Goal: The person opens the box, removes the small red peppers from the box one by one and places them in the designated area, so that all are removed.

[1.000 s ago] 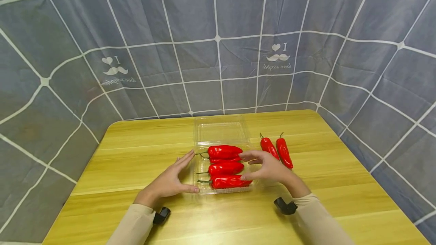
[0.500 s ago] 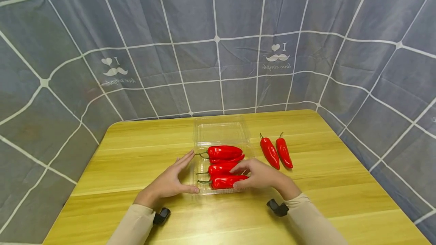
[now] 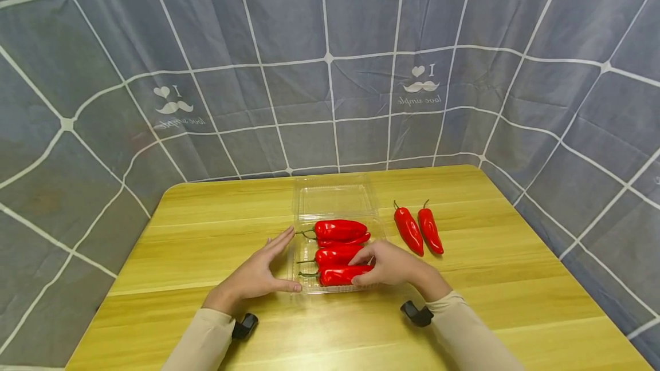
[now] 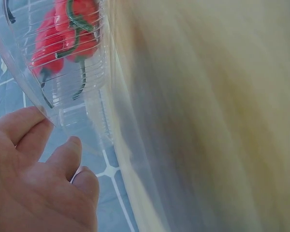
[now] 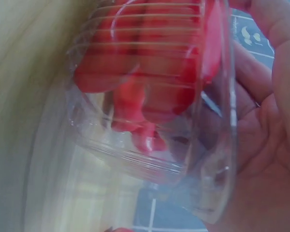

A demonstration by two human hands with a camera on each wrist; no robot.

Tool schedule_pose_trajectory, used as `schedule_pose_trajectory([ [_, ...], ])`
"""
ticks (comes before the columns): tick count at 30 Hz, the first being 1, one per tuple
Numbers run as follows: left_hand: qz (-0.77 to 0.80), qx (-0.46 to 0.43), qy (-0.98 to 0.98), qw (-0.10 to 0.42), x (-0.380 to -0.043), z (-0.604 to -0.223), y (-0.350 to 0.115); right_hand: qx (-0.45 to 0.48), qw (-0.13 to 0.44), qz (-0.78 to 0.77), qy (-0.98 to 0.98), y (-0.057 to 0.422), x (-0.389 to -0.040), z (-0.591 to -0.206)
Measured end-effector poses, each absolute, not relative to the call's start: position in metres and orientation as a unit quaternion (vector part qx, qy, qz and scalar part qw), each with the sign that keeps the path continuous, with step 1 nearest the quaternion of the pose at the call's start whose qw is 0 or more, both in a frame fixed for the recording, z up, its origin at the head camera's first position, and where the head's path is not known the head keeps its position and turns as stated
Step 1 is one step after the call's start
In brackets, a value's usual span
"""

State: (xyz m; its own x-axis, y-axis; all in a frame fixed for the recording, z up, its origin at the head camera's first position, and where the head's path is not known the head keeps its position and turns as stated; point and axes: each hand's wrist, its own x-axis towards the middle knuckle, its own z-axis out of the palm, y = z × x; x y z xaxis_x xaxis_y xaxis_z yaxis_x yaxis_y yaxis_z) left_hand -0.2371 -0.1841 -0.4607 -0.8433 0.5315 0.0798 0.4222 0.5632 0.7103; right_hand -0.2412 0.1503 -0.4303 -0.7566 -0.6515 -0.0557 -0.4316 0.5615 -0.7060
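A clear plastic clamshell box lies on the table with its hinged lid laid back. Several long red peppers fill it crosswise, green stems to the left. The nearest red pepper has my right hand at its tip end, pinching it between thumb and fingers. The right wrist view shows the pepper tips through the clear wall, the palm beside the rim. My left hand steadies the box's left side with extended fingers; in the left wrist view its fingertips touch the rim.
Two more red peppers, one beside the other, lie right of the box, stems away from me. A grey checked curtain hangs behind the wooden table. Each wrist carries a black camera.
My right hand has moved left and nearer to me, from above the peppers' right ends to a pinch on the nearest one, whose tip has shifted slightly left. The left hand has stayed still.
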Motion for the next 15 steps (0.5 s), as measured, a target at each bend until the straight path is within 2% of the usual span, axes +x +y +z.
schedule_pose_trajectory([
  [15,0.38,0.269,0.882,0.071,-0.2378,-0.4614,-0.1847,-0.311,0.162,-0.377,0.857,0.1511,-0.2433,-0.4349],
])
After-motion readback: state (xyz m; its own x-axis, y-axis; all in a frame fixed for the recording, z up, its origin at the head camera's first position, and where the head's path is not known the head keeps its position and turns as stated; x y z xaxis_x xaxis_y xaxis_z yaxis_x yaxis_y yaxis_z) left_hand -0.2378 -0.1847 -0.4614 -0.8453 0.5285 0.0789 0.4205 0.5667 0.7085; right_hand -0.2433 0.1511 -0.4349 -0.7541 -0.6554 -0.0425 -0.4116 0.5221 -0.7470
